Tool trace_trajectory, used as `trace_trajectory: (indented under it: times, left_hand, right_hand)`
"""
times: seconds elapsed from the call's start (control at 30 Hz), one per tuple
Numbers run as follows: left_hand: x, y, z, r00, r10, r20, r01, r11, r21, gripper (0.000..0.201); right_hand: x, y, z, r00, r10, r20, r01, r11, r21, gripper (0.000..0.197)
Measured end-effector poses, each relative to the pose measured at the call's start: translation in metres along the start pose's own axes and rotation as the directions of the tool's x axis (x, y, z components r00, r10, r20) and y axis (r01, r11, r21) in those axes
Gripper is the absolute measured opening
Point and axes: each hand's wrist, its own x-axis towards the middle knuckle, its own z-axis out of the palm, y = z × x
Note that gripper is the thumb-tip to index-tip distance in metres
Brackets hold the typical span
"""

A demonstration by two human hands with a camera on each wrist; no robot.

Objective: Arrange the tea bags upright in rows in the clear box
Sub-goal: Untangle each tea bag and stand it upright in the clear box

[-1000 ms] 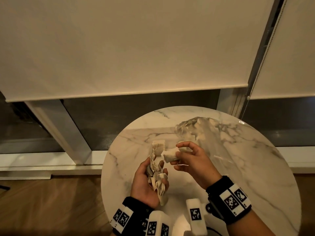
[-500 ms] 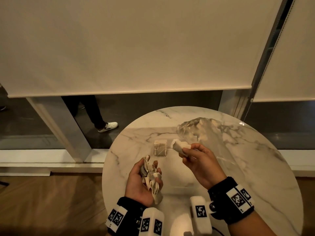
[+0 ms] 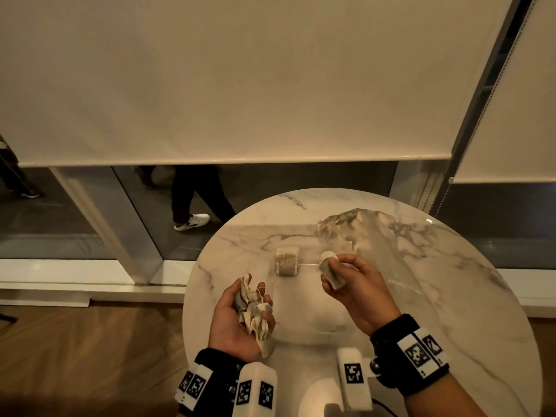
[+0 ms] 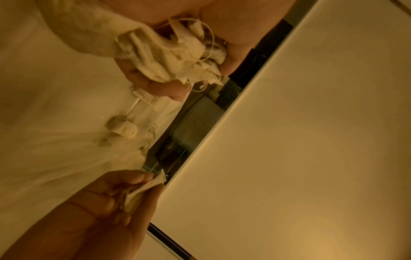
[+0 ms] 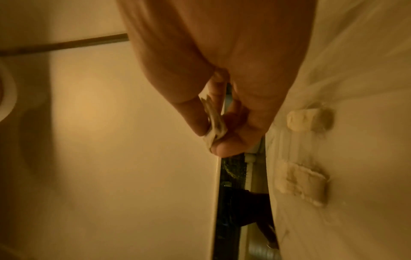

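My left hand (image 3: 252, 296) grips a crumpled bunch of tea bags (image 3: 256, 319) with tangled strings, held palm up over the table's near left; the bunch (image 4: 169, 58) also fills the left wrist view. With thumb and fingers, my right hand (image 3: 336, 266) pinches a single tea bag (image 3: 332, 279), seen edge-on in the right wrist view (image 5: 214, 123). Between the hands, one tea bag (image 3: 287, 262) stands upright, and a thin string (image 3: 310, 264) runs from it to the pinched bag. The clear box shows only as a faint near edge (image 3: 325, 337).
The round marble table (image 3: 451, 311) carries a crumpled clear plastic bag (image 3: 355, 227) at its back. Behind it is a window with lowered roller blinds (image 3: 240, 85); a person's legs (image 3: 195, 203) show beyond the glass. Wooden floor (image 3: 90, 356) lies to the left.
My right hand has drawn one tea bag away from the left hand's bunch, to the right. The left hand has sunk slightly. A person has walked into view beyond the window.
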Motion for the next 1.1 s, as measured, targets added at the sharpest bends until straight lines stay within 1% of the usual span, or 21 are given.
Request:
trace_trajectory:
  times: [0.07, 0.17, 0.23, 0.33, 0.43, 0.5, 0.57, 0.6, 0.7, 0.73, 0.77, 0.87, 0.9, 0.97, 1.0, 1.03, 1.1]
  left_hand:
    - [0.003, -0.001, -0.002, 1.0, 0.01, 0.015, -0.01, 1.0, -0.011, 0.015]
    - [0.006, -0.002, -0.005, 1.0, 0.003, 0.023, -0.002, 1.0, -0.018, 0.013]
    - [0.007, -0.001, -0.005, 1.0, -0.004, 0.017, 0.004, 1.0, -0.017, 0.016]
    - [0.009, 0.0, -0.008, 1.0, -0.011, 0.005, 0.011, 1.0, -0.015, 0.024]
    - [0.006, 0.0, -0.006, 1.0, -0.028, -0.001, 0.028, 1.0, -0.011, 0.034]
    - [0.005, 0.0, -0.003, 0.999, -0.037, 0.004, 0.037, 0.999, -0.009, 0.042]
    - [0.006, 0.001, -0.003, 0.999, -0.04, 0.001, 0.04, 0.999, -0.001, 0.046]
    - [0.008, 0.001, -0.005, 0.999, -0.037, -0.003, 0.037, 0.999, -0.003, 0.043]
    - [0.014, 0.002, -0.009, 1.0, -0.021, 0.004, 0.021, 0.999, -0.044, 0.021]
    - [0.016, 0.002, -0.01, 1.0, -0.018, 0.007, 0.018, 0.999, -0.049, 0.018]
    - [0.017, 0.001, -0.011, 1.0, -0.022, 0.004, 0.022, 0.999, -0.047, 0.02]
    - [0.019, 0.001, -0.01, 0.998, -0.062, -0.008, 0.062, 0.997, -0.042, 0.037]
    - [0.019, 0.001, -0.008, 0.997, -0.07, -0.008, 0.07, 0.996, -0.048, 0.039]
    - [0.019, 0.001, -0.008, 0.997, -0.081, -0.014, 0.08, 0.996, -0.044, 0.042]
    - [0.021, 0.001, -0.01, 0.996, -0.082, -0.016, 0.081, 0.996, -0.045, 0.042]
    - [0.022, 0.0, -0.011, 0.997, -0.08, -0.018, 0.079, 0.996, -0.052, 0.038]
    - [0.025, 0.0, -0.013, 0.998, -0.067, -0.019, 0.066, 0.995, -0.071, 0.027]
  right_hand:
    - [0.002, 0.004, 0.0, 0.999, -0.046, -0.002, 0.046, 0.992, -0.117, 0.006]
    - [0.006, 0.007, -0.001, 0.996, -0.084, -0.007, 0.08, 0.967, -0.243, 0.013]
    - [0.009, 0.008, -0.004, 0.992, -0.128, -0.002, 0.121, 0.939, -0.321, 0.014]
    - [0.016, 0.009, -0.009, 0.977, -0.201, 0.072, 0.209, 0.835, -0.509, 0.021]
    - [0.026, 0.013, -0.015, 0.96, -0.258, 0.111, 0.267, 0.713, -0.649, 0.014]
    - [0.034, 0.015, -0.02, 0.954, -0.281, 0.103, 0.272, 0.67, -0.691, 0.008]
    - [0.041, 0.015, -0.023, 0.951, -0.295, 0.095, 0.27, 0.64, -0.719, 0.007]
    - [0.045, 0.014, -0.025, 0.947, -0.309, 0.094, 0.273, 0.613, -0.742, 0.008]
    - [0.058, 0.01, -0.029, 0.934, -0.34, 0.109, 0.29, 0.543, -0.788, 0.013]
    - [0.062, 0.007, -0.029, 0.933, -0.34, 0.116, 0.289, 0.518, -0.805, 0.015]
    - [0.067, 0.004, -0.029, 0.936, -0.33, 0.125, 0.283, 0.49, -0.825, 0.016]
    - [0.081, -0.005, -0.029, 0.958, -0.247, 0.148, 0.235, 0.373, -0.898, 0.022]
    - [0.086, -0.008, -0.028, 0.963, -0.218, 0.157, 0.221, 0.314, -0.923, 0.021]
    - [0.092, -0.015, -0.025, 0.97, -0.159, 0.182, 0.203, 0.128, -0.971, 0.009]
    - [0.093, -0.018, -0.021, 0.975, -0.12, 0.188, 0.195, 0.052, -0.979, 0.004]
    - [0.095, -0.021, -0.019, 0.981, -0.073, 0.179, 0.181, 0.022, -0.983, 0.004]
    - [0.101, -0.024, -0.015, 0.988, 0.021, 0.152, 0.15, 0.052, -0.987, 0.005]
